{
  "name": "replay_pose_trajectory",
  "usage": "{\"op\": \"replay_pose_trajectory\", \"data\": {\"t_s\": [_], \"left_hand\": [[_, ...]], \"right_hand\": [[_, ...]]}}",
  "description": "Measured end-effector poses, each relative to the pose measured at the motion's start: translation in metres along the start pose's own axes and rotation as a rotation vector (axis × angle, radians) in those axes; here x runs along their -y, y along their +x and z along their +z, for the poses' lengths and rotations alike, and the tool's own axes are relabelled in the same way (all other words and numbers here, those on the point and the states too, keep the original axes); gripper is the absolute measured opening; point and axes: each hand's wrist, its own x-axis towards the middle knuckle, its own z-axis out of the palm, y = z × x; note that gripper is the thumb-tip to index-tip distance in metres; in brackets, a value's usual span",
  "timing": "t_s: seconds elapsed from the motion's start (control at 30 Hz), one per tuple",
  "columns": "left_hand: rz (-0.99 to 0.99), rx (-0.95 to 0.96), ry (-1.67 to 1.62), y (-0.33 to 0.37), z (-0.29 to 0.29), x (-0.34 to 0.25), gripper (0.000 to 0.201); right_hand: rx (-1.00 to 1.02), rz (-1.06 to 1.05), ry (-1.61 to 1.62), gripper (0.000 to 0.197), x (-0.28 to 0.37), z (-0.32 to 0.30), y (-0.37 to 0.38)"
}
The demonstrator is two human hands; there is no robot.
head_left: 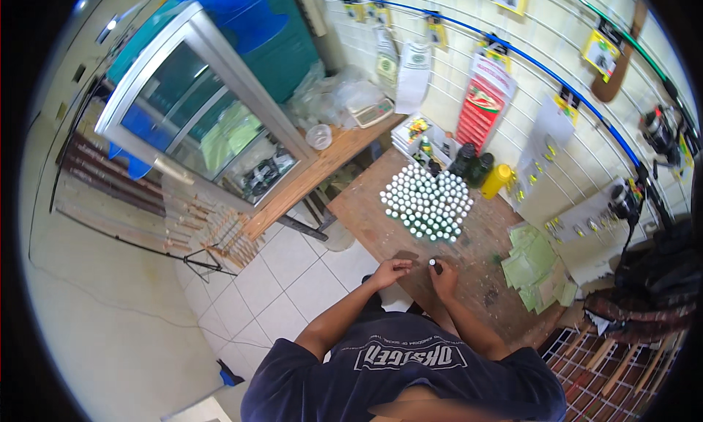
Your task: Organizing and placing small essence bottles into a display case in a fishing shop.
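Note:
My right hand (445,283) is closed around a small dark bottle (437,267) with a white top, near the front edge of the wooden table (359,209). To its left, my left hand (394,271) hovers over the table edge, palm inward, its fingers stretched out and nothing visible in them. Beyond both hands stands a tight cluster of small green bottles (428,202) with white caps, several rows deep. The lower part of the held bottle is hidden by my fingers.
Behind the cluster are a white box (417,132) with small bottles, dark bottles (480,169) and a yellow bottle (496,181). Green paper packets (533,268) lie at right. A glass cabinet (212,107) and scale (372,113) stand left. Fishing rods (538,56) hang on the wall rack.

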Motion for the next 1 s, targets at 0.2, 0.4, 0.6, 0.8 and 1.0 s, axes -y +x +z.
{"op": "replay_pose_trajectory", "data": {"t_s": [0.2,0.4,0.6,0.8,1.0], "left_hand": [[0.011,-0.213,-0.013,-0.026,-0.053,0.009,0.033],[0.204,-0.469,0.161,-0.057,-0.113,-0.007,0.034],[0.214,-0.549,0.082,-0.092,-0.189,0.009,0.03],[0.291,-0.757,0.058,-0.134,-0.242,0.036,0.033],[0.294,-0.82,-0.227,-0.165,-0.279,0.018,0.033]], "right_hand": [[0.165,-0.125,0.101,0.024,0.074,0.033,0.005],[0.466,-0.187,0.198,0.025,0.147,0.102,0.024],[0.679,-0.352,0.155,0.031,0.178,0.198,0.043],[0.989,-0.36,0.294,0.025,0.242,0.253,0.034],[1.071,-0.328,0.367,0.027,0.285,0.296,0.031]]}}
